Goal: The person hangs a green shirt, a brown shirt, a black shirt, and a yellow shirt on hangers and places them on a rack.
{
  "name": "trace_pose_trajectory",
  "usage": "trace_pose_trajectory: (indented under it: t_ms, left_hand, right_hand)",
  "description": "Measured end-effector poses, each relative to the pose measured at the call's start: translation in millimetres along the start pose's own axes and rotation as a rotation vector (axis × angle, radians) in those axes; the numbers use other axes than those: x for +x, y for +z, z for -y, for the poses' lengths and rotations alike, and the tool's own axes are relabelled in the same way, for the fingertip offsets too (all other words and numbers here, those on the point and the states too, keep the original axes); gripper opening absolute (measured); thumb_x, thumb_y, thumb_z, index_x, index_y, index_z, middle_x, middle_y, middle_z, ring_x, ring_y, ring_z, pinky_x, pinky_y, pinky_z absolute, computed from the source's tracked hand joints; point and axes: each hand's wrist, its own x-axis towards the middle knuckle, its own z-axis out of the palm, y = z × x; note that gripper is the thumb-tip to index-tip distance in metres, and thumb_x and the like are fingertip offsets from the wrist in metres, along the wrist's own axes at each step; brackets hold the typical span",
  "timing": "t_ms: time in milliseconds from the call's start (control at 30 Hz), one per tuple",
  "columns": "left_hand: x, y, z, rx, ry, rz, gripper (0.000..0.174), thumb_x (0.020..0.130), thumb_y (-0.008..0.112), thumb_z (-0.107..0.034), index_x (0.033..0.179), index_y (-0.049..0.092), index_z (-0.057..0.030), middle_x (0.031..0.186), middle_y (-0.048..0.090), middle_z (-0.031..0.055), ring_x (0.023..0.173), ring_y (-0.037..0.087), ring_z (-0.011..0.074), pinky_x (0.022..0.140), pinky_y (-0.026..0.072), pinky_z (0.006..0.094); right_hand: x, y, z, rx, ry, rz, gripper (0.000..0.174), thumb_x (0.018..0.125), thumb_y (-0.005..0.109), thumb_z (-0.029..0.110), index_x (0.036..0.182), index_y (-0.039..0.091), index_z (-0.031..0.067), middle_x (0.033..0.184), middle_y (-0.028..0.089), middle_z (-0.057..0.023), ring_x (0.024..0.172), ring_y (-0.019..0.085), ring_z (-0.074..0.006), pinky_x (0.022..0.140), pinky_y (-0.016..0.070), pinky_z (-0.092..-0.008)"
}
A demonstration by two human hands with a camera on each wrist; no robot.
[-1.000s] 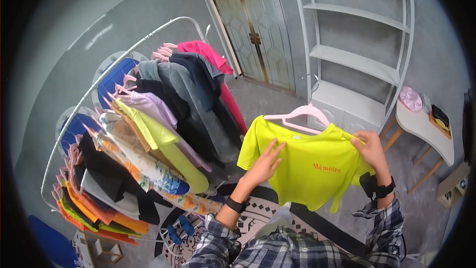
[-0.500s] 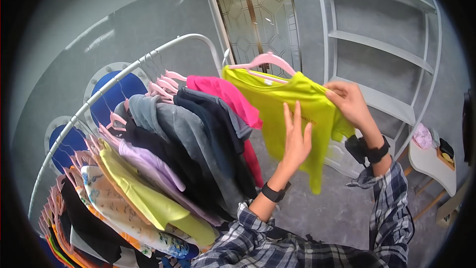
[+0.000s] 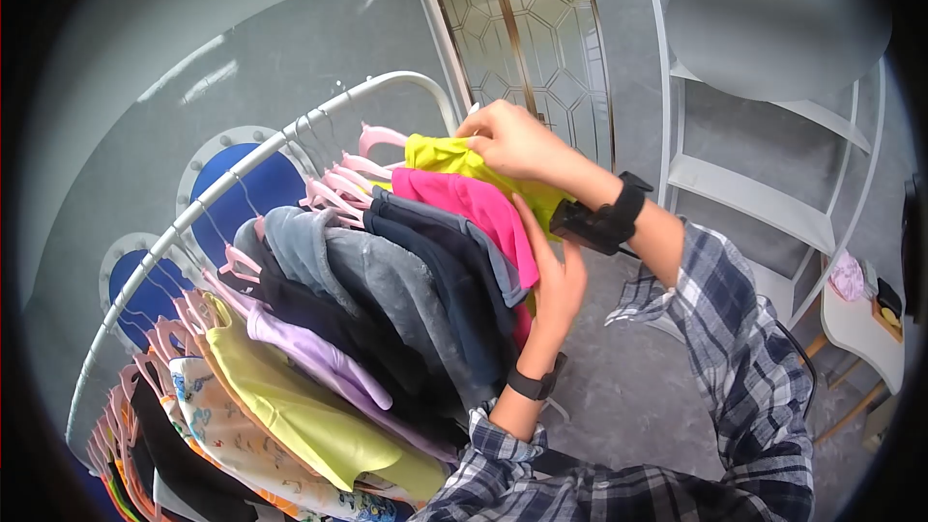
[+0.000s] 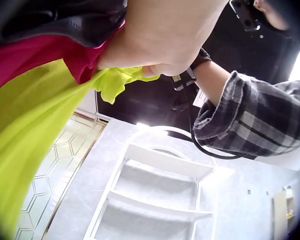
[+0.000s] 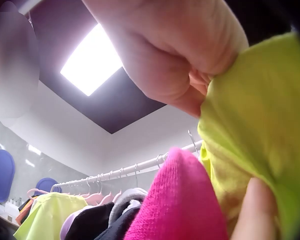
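At the right end of the clothes rack, my right hand (image 3: 512, 140) pinches the shoulder of a yellow-green T-shirt (image 3: 440, 153). This shirt is on a pink hanger (image 3: 380, 138), whose top is close to the rail. My left hand (image 3: 556, 280) has its fingers extended upward along the edge of a hot-pink knit top (image 3: 474, 208), beside the yellow-green cloth. In the right wrist view the T-shirt (image 5: 255, 110) falls from the pinching fingers, with a fingertip of the other hand against its lower part. The pink top hides much of the shirt's front in the head view.
A white rack rail (image 3: 232, 174) carries several garments on pink hangers, including a grey fleece (image 3: 377, 261) and a pale lime shirt (image 3: 280, 377). Behind stand blue oval panels (image 3: 232, 184) and a glass-panelled door (image 3: 527, 29). White shelves (image 3: 754, 193) and a small table (image 3: 865, 338) stand right.
The yellow-green T-shirt on its hanger has moved left to the rack's end, behind the pink top. My right hand has gone left with it; my left hand has shifted beside the pink top.
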Motion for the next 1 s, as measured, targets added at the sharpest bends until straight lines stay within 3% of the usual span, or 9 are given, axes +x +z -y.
trace_pose_trajectory:
  t_ms: [267, 367, 500, 567, 600, 667, 733, 833, 1000]
  left_hand:
    - [-53, -6, 18, 0.198, -0.098, 0.051, 0.066, 0.082, 0.050, -0.011, 0.134, 0.013, 0.0044, 0.138, 0.015, 0.0259, 0.129, 0.015, 0.0351, 0.105, 0.0122, 0.0381]
    - [-110, 0, 38, 0.157, -0.137, 0.084, 0.060, 0.082, 0.051, -0.012, 0.131, 0.022, 0.0057, 0.130, 0.027, 0.0300, 0.122, 0.025, 0.0419, 0.102, 0.0193, 0.0414]
    - [-212, 4, 68, 0.001, -0.366, 0.551, 0.052, 0.082, 0.052, -0.013, 0.127, 0.032, 0.0023, 0.121, 0.038, 0.0278, 0.107, 0.043, 0.0397, 0.090, 0.0354, 0.0400]
    - [-271, 15, 91, 0.037, -0.550, 1.124, 0.044, 0.082, 0.055, -0.026, 0.116, 0.047, 0.0008, 0.106, 0.053, 0.0253, 0.090, 0.054, 0.0344, 0.078, 0.0431, 0.0375]
    - [-278, 40, 97, -0.037, -0.525, 1.231, 0.044, 0.082, 0.055, -0.026, 0.116, 0.047, 0.0008, 0.106, 0.053, 0.0253, 0.090, 0.054, 0.0344, 0.078, 0.0431, 0.0375]
    - [-284, 85, 102, -0.274, -0.493, 1.808, 0.044, 0.082, 0.053, -0.033, 0.112, 0.051, 0.0000, 0.104, 0.055, 0.0230, 0.092, 0.054, 0.0348, 0.080, 0.0424, 0.0373]
    - [-319, 135, 85, -0.336, -0.270, 1.926, 0.045, 0.083, 0.050, -0.035, 0.111, 0.052, -0.0007, 0.105, 0.055, 0.0220, 0.094, 0.054, 0.0351, 0.081, 0.0420, 0.0380]
    - [-368, 207, -6, -0.341, 0.128, 2.097, 0.048, 0.084, 0.047, -0.042, 0.112, 0.053, -0.0032, 0.108, 0.055, 0.0206, 0.099, 0.053, 0.0355, 0.084, 0.0411, 0.0395]
    - [-465, 286, -158, -0.401, 0.674, 2.214, 0.053, 0.084, 0.045, -0.045, 0.113, 0.051, -0.0010, 0.112, 0.053, 0.0211, 0.105, 0.049, 0.0353, 0.089, 0.0383, 0.0407]
  right_hand:
    - [-43, 2, -7, 0.068, 0.078, 0.037, 0.028, 0.073, 0.055, 0.014, 0.093, 0.060, -0.0045, 0.083, 0.061, -0.0231, 0.080, 0.060, -0.0335, 0.077, 0.0460, -0.0365]
    - [-96, -27, -16, -0.059, -0.137, 0.052, 0.033, 0.079, 0.056, 0.017, 0.107, 0.053, -0.0009, 0.099, 0.058, -0.0181, 0.093, 0.057, -0.0297, 0.080, 0.0446, -0.0352]
    - [-208, -71, -15, -0.013, 0.110, 0.231, 0.032, 0.079, 0.056, 0.022, 0.101, 0.056, -0.0006, 0.094, 0.060, -0.0181, 0.087, 0.058, -0.0322, 0.076, 0.0463, -0.0371]
    - [-297, -75, -31, -0.023, 0.491, 0.339, 0.031, 0.083, 0.053, 0.024, 0.105, 0.056, 0.0029, 0.096, 0.060, -0.0151, 0.085, 0.058, -0.0275, 0.075, 0.0464, -0.0366]
    - [-342, -75, -51, -0.045, 0.676, 0.325, 0.031, 0.083, 0.053, 0.025, 0.105, 0.056, 0.0029, 0.094, 0.060, -0.0152, 0.085, 0.058, -0.0276, 0.074, 0.0466, -0.0362]
    - [-454, -62, -90, -0.077, 0.944, 0.200, 0.029, 0.081, 0.055, 0.024, 0.100, 0.058, 0.0028, 0.092, 0.060, -0.0162, 0.081, 0.058, -0.0300, 0.072, 0.0460, -0.0368]
    - [-574, -64, -52, -0.256, 1.022, 0.029, 0.025, 0.078, 0.056, 0.023, 0.091, 0.060, 0.0022, 0.086, 0.061, -0.0178, 0.078, 0.058, -0.0324, 0.069, 0.0458, -0.0377]
    - [-680, -75, 87, -0.111, 1.736, -0.279, 0.034, 0.076, 0.060, 0.029, 0.095, 0.061, 0.0006, 0.086, 0.064, -0.0131, 0.076, 0.062, -0.0242, 0.068, 0.0478, -0.0325]
    - [-780, -83, 251, -0.151, 1.867, -1.272, 0.029, 0.077, 0.058, 0.021, 0.094, 0.061, -0.0010, 0.080, 0.064, -0.0111, 0.068, 0.060, -0.0170, 0.061, 0.0469, -0.0280]
